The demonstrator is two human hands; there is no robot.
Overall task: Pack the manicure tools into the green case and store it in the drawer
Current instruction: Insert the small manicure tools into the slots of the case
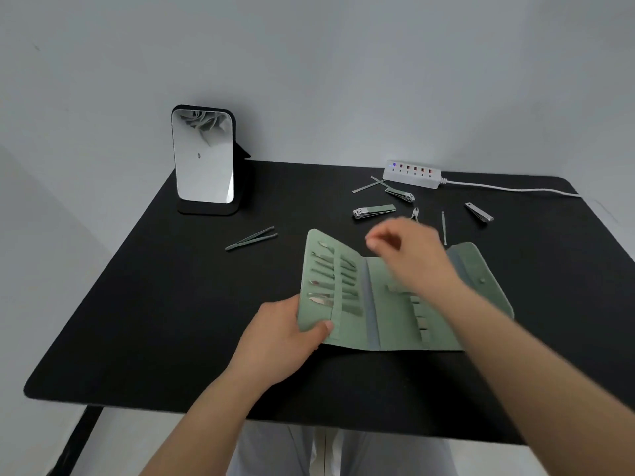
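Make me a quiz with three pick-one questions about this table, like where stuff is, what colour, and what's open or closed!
1. Where is the mirror?
A. far left of the table
B. inside the case
C. on the floor

2. What colour is the case?
A. red
B. green
C. yellow

3. How is the case?
A. zipped shut
B. rolled up
C. lying open

Answers: 1 A, it stands at the far left corner. 2 B, its fabric is pale green. 3 C, its slots and the tools in them show, and the left hand holds its left flap.
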